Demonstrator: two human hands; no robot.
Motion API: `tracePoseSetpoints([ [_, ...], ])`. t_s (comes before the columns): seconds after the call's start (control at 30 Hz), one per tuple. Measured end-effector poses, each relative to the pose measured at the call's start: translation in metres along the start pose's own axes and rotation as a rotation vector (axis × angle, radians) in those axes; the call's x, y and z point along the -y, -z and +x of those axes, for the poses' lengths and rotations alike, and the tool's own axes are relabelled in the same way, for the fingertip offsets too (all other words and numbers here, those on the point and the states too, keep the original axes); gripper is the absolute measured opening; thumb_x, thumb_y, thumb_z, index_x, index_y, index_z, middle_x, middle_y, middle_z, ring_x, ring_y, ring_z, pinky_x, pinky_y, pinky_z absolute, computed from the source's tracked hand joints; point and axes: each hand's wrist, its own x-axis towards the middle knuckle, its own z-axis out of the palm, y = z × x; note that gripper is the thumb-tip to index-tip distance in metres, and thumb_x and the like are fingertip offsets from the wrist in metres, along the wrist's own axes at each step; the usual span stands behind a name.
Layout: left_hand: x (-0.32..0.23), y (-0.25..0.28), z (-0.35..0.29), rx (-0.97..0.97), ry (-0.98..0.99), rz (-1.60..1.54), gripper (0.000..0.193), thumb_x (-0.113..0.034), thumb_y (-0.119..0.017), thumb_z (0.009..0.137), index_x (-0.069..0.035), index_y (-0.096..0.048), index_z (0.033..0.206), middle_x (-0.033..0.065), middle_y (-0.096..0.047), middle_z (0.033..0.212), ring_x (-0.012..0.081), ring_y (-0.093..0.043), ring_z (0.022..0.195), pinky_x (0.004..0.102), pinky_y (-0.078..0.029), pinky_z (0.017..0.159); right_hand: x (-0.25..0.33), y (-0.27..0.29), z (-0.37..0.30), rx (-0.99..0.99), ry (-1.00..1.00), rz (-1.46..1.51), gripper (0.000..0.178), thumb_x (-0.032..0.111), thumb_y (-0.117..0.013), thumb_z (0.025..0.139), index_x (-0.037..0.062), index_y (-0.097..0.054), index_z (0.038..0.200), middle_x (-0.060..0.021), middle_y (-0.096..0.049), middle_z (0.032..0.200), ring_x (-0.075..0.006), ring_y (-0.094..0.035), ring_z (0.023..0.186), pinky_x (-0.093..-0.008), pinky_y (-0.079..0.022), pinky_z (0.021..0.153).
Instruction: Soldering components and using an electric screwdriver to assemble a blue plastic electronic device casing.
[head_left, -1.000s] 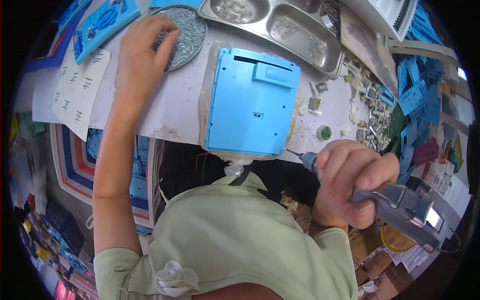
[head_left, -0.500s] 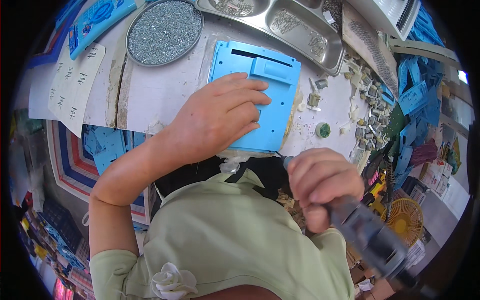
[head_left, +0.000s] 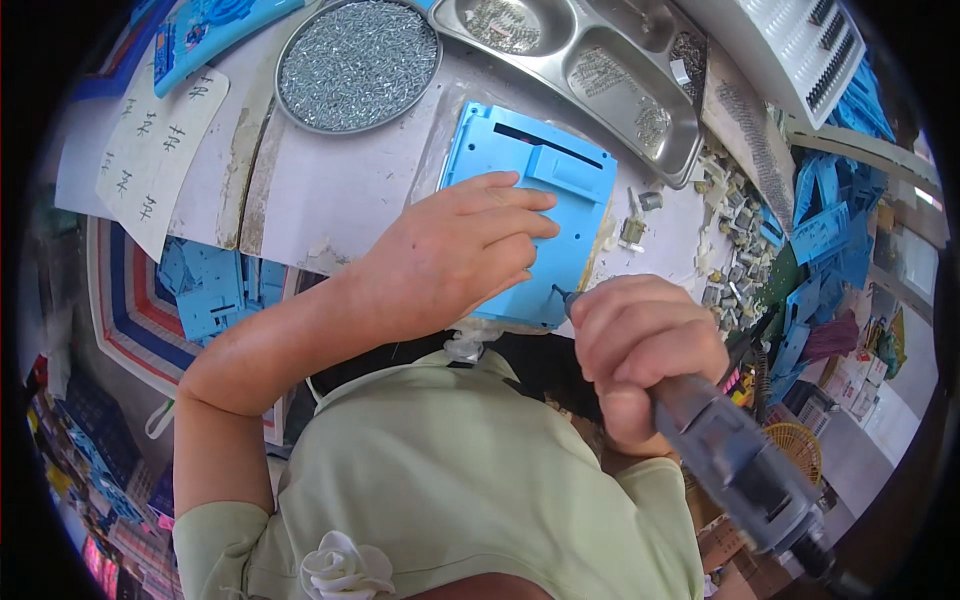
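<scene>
A light-blue plastic panel (head_left: 555,235) with a long slot, a raised block and small holes lies on the work table in front of me. My left hand (head_left: 465,245) rests flat across its left side, fingers stretched out over the surface. In my right hand (head_left: 648,345) is a dark grey electric screwdriver (head_left: 740,455), gripped near its front end. Its thin bit points at the panel's lower right part, by a hole there. Whether the bit sits in a screw is too small to tell.
A round metal dish of screws (head_left: 358,65) stands beyond the panel, beside a steel compartment tray (head_left: 560,62) of small metal parts. Small motors and white pieces (head_left: 735,225) lie scattered to the right. More blue panels fill a striped bag (head_left: 150,320) at left.
The screwdriver bit has gone from the panel's near right corner to a spot farther up its right side. The whole view has shifted slightly.
</scene>
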Motion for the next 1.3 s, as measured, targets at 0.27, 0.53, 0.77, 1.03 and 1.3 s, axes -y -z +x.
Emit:
tracePoseSetpoints([
  [0.27,0.001,0.0,-0.005,0.017,0.012,-0.017,0.018,-0.009,-0.078,0.081,-0.003,-0.068,0.095,0.0086,-0.069,0.123,0.029,-0.062,0.127,0.0499,-0.048,0.111,-0.01,0.029,0.02,-0.074,0.073,0.102,0.024,0.012,-0.078,0.087,0.006,-0.055,0.089,-0.0056,-0.058,0.062,-0.0215,-0.058,0.051,-0.0364,-0.051,0.055],
  [0.53,0.001,0.003,-0.001,0.038,0.033,-0.033,0.018,-0.008,-0.078,0.081,-0.003,-0.068,0.095,0.0091,-0.069,0.124,0.029,-0.061,0.128,0.0503,-0.049,0.109,-0.023,0.042,0.038,0.002,0.074,0.15,0.023,0.013,-0.075,0.091,0.0067,-0.053,0.091,-0.0058,-0.059,0.063,-0.0217,-0.058,0.052,-0.0376,-0.052,0.056],
  [0.77,0.003,0.002,-0.001,0.039,0.034,-0.046,0.014,-0.008,-0.077,0.082,-0.005,-0.067,0.091,0.0101,-0.068,0.123,0.0283,-0.061,0.127,0.0495,-0.048,0.109,-0.048,0.056,0.072,-0.132,0.02,0.19,0.027,0.015,-0.073,0.097,0.006,-0.048,0.091,-0.0048,-0.054,0.067,-0.0157,-0.052,0.058,-0.0338,-0.046,0.058],
  [1.03,0.003,0.0,-0.005,-0.025,0.055,-0.106,0.015,-0.008,-0.079,0.082,-0.006,-0.068,0.092,0.0094,-0.07,0.116,0.0282,-0.066,0.118,0.0488,-0.051,0.105,-0.04,0.051,0.083,-0.121,-0.04,0.048,0.025,0.027,-0.07,0.097,0.0088,-0.053,0.096,-0.0018,-0.052,0.058,-0.0146,-0.047,0.049,-0.0336,-0.041,0.055],
  [1.3,-0.003,0.006,-0.01,-0.342,0.139,-0.252,0.022,-0.002,-0.083,0.079,-0.007,-0.069,0.096,0.0058,-0.074,0.092,0.0249,-0.074,0.091,0.0523,-0.053,0.101,0.006,0.018,0.076,0.01,0.126,0.495,0.031,0.031,-0.083,0.088,0.0162,-0.057,0.092,0.0065,-0.056,0.056,-0.0061,-0.051,0.043,-0.0217,-0.039,0.044],
])
